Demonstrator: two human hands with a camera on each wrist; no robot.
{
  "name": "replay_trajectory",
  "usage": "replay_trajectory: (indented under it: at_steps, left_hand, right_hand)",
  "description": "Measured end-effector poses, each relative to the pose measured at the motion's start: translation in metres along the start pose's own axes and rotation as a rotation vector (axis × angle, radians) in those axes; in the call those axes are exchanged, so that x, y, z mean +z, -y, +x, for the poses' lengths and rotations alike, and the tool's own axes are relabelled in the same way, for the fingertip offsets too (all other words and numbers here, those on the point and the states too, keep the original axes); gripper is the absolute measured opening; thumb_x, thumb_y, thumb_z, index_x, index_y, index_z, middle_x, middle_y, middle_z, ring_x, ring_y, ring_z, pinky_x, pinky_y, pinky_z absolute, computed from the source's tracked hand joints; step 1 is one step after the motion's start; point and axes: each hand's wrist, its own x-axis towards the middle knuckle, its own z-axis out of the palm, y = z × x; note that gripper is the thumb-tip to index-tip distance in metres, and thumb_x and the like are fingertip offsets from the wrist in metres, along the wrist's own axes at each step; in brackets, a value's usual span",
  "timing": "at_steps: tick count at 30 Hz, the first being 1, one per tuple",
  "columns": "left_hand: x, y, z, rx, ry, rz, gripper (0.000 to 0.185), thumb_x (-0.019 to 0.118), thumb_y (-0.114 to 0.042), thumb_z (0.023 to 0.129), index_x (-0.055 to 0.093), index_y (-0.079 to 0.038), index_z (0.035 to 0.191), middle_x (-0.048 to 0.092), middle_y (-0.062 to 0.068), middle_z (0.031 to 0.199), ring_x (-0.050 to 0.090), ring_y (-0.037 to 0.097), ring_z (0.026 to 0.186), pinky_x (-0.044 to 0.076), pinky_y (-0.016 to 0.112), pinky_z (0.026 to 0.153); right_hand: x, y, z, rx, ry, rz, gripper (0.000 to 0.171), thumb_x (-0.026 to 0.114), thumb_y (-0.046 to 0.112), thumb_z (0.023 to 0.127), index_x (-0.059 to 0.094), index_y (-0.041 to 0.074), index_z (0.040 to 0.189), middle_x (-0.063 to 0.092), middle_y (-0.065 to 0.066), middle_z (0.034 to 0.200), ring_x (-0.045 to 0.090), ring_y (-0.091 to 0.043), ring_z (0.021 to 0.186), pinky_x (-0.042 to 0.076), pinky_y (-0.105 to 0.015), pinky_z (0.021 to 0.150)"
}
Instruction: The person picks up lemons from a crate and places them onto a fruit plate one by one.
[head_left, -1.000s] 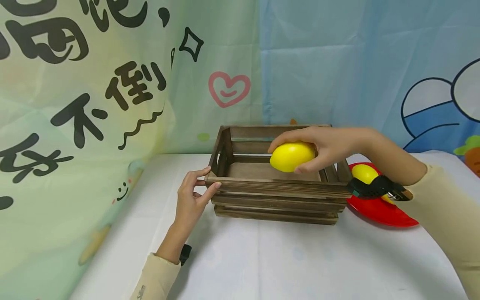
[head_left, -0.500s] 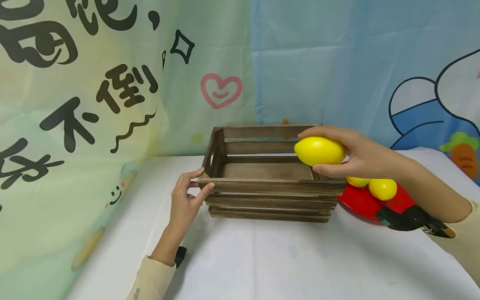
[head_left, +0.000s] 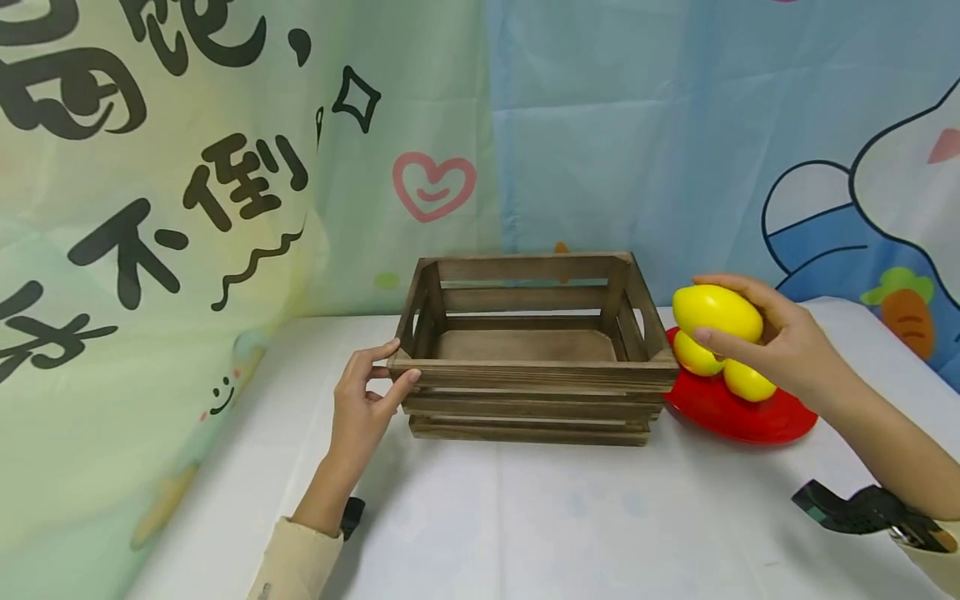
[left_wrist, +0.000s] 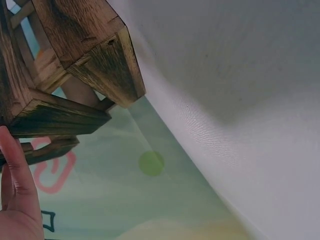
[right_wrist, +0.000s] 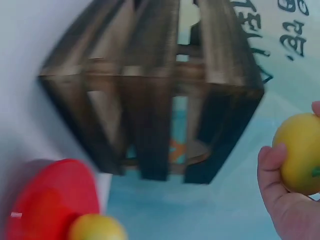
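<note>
My left hand (head_left: 363, 404) grips the near left corner of a slatted wooden crate (head_left: 532, 377), thumb on the front and fingers at the side. The crate's inside floor shows bare in the head view. To its right, my right hand (head_left: 787, 337) holds a yellow lemon (head_left: 716, 311) between thumb and fingers, above a red plate (head_left: 761, 423). Two more lemons, one (head_left: 750, 383) nearer and one (head_left: 693, 357) partly hidden by the held one, lie on that plate. In the right wrist view, the held lemon (right_wrist: 300, 155) shows a small green mark.
A white cloth (head_left: 585, 517) covers the table. Behind it hangs a printed fabric backdrop (head_left: 592, 158), close to the crate's far side. The plate stands right beside the crate's right end.
My right hand has carried the lemon from over the crate rightward to above the red plate. The left hand stays on the crate's corner. The head view has shifted slightly.
</note>
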Motion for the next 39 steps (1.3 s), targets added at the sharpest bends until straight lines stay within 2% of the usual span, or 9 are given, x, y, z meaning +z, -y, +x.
replay_trajectory:
  at_steps: [2,5,8,11,15,18,20,29,39]
  left_hand:
    - [-0.001,0.001,0.0,0.004,0.001,0.003,0.043,0.077,-0.008,0.083,0.062,-0.01,0.123,0.061,0.01,0.108,0.059,0.019,0.084,0.046,0.013,0.051]
    - [-0.002,0.001,0.0,0.003,-0.006,0.009,0.043,0.078,-0.008,0.082,0.062,-0.009,0.122,0.062,0.01,0.109,0.059,0.018,0.084,0.047,0.013,0.05]
    - [-0.003,0.002,0.0,-0.001,-0.013,0.013,0.043,0.079,-0.008,0.082,0.062,-0.008,0.122,0.062,0.009,0.109,0.058,0.015,0.084,0.046,0.013,0.05]
    - [-0.003,0.004,0.001,-0.003,-0.015,0.013,0.044,0.079,-0.008,0.081,0.062,-0.007,0.121,0.062,0.009,0.109,0.058,0.012,0.084,0.046,0.014,0.049]
    - [-0.003,0.005,0.0,0.004,-0.012,0.01,0.044,0.079,-0.006,0.081,0.062,-0.007,0.121,0.061,0.01,0.107,0.06,0.014,0.083,0.047,0.014,0.049]
    - [-0.002,0.006,-0.001,0.008,-0.011,0.006,0.043,0.078,-0.005,0.082,0.062,-0.007,0.122,0.062,0.01,0.107,0.061,0.018,0.082,0.047,0.014,0.049]
    - [-0.002,0.006,-0.001,0.007,-0.01,0.006,0.044,0.078,-0.005,0.082,0.062,-0.008,0.122,0.062,0.01,0.107,0.061,0.019,0.083,0.047,0.013,0.049]
    - [-0.01,0.003,0.004,0.034,-0.016,0.011,0.044,0.078,-0.003,0.081,0.063,-0.008,0.122,0.061,0.011,0.103,0.06,0.011,0.083,0.046,0.011,0.05]
    - [-0.016,0.002,0.005,0.04,-0.037,0.019,0.043,0.078,-0.002,0.08,0.063,-0.007,0.12,0.063,0.01,0.107,0.057,0.004,0.082,0.045,0.01,0.051]
  right_hand:
    - [0.002,-0.012,-0.005,0.044,-0.011,-0.008,0.056,0.068,0.017,0.093,0.042,0.026,0.141,0.043,0.015,0.122,0.045,-0.007,0.098,0.049,-0.01,0.069]
    - [0.008,-0.028,-0.011,0.122,-0.026,-0.02,0.057,0.069,0.024,0.093,0.037,0.02,0.14,0.044,-0.002,0.13,0.045,-0.012,0.101,0.048,-0.007,0.069]
    - [0.013,-0.044,-0.015,0.201,-0.017,-0.033,0.066,0.068,0.031,0.093,0.032,0.009,0.144,0.039,-0.024,0.14,0.045,-0.031,0.112,0.047,-0.007,0.068]
    - [0.019,-0.059,-0.019,0.26,0.011,-0.056,0.075,0.068,0.033,0.092,0.028,0.001,0.146,0.033,-0.033,0.143,0.039,-0.049,0.118,0.05,-0.011,0.069]
    - [0.025,-0.078,-0.026,0.307,0.034,-0.102,0.075,0.069,0.035,0.092,0.03,-0.003,0.144,0.033,-0.036,0.139,0.036,-0.054,0.118,0.058,-0.037,0.079]
    - [0.029,-0.088,-0.029,0.296,0.032,-0.146,0.073,0.07,0.035,0.09,0.034,-0.003,0.142,0.035,-0.036,0.137,0.036,-0.054,0.116,0.054,-0.058,0.084]
    - [0.03,-0.091,-0.029,0.277,0.036,-0.168,0.074,0.071,0.036,0.089,0.037,-0.003,0.141,0.036,-0.036,0.137,0.036,-0.053,0.116,0.052,-0.062,0.086]
    - [0.041,-0.101,-0.022,0.224,0.059,-0.204,0.073,0.072,0.035,0.089,0.04,-0.003,0.143,0.04,-0.035,0.137,0.036,-0.051,0.119,0.046,-0.066,0.091]
    - [0.042,-0.103,-0.017,0.21,0.02,-0.145,0.07,0.07,0.027,0.091,0.038,-0.004,0.145,0.036,-0.035,0.141,0.031,-0.053,0.123,0.037,-0.072,0.096]
